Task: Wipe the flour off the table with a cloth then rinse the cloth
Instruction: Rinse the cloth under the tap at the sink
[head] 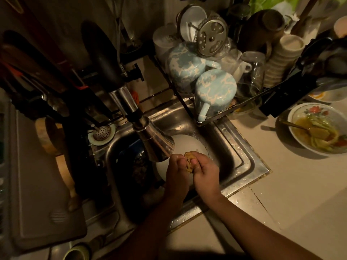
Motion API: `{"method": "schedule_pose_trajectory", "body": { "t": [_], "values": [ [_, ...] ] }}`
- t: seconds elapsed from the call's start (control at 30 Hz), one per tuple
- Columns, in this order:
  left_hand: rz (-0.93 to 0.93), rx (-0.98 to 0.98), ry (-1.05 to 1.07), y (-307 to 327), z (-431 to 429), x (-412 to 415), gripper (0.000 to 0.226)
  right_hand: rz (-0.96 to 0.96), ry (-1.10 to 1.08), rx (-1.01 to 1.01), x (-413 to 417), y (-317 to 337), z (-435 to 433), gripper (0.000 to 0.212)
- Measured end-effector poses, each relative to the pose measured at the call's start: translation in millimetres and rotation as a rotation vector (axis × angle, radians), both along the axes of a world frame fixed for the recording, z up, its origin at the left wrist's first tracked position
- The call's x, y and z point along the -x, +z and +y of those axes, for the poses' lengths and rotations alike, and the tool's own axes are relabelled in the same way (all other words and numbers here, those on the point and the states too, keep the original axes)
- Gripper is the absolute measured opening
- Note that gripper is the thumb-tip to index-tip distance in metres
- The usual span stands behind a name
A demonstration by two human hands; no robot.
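Note:
Over the steel sink [242, 160], both my hands squeeze a small wadded yellowish cloth [189, 160]. My left hand [177, 172] grips it from the left and my right hand [206, 171] grips it from the right, thumbs pressed into the wad. The hands are just below and to the right of the cone-shaped tap head [155, 141]. A white plate [187, 141] lies in the basin under the hands. I cannot tell whether water runs. The light table top [293, 194] stretches to the right of the sink.
A dish rack [212, 117] with blue-and-white mugs [214, 91], glasses and stacked bowls stands behind the sink. A flowered bowl of food with a spoon [319, 128] sits at the right. A cutting board [41, 184] and hanging utensils fill the left side.

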State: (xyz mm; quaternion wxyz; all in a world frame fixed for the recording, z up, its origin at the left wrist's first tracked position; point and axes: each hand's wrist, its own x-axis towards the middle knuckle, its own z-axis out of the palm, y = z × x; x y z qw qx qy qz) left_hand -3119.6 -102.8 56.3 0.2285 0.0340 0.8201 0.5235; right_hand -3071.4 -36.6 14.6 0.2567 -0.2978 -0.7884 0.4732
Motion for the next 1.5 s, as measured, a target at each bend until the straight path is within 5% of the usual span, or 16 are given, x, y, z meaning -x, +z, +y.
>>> {"method": "schedule_pose_trajectory", "body": {
  "t": [0.3,0.57,0.87,1.0,1.13,1.27,1.5],
  "values": [
    [-0.404,-0.076,0.153,-11,14,14,0.022,0.013,0.063,-0.108,0,-1,13,0.032],
    [-0.477,-0.049,0.142,-13,12,18,0.024,-0.06,0.15,-0.156,-1,-8,19,0.037],
    [-0.831,-0.37,0.324,-47,14,24,0.044,-0.062,0.203,-0.26,0,-10,22,0.037],
    [-0.562,-0.275,0.197,-25,4,23,0.03,-0.161,0.21,0.005,8,-9,24,0.025],
    [-0.098,-0.223,-0.046,4,-9,18,0.018,-0.108,0.086,0.7,23,19,17,0.03],
    [-0.036,-0.213,-0.093,5,-13,14,0.025,-0.167,0.301,0.531,23,17,22,0.037],
    [0.003,-0.274,0.072,10,-15,3,0.035,-0.235,0.514,0.752,25,25,38,0.01]
  ]
}}
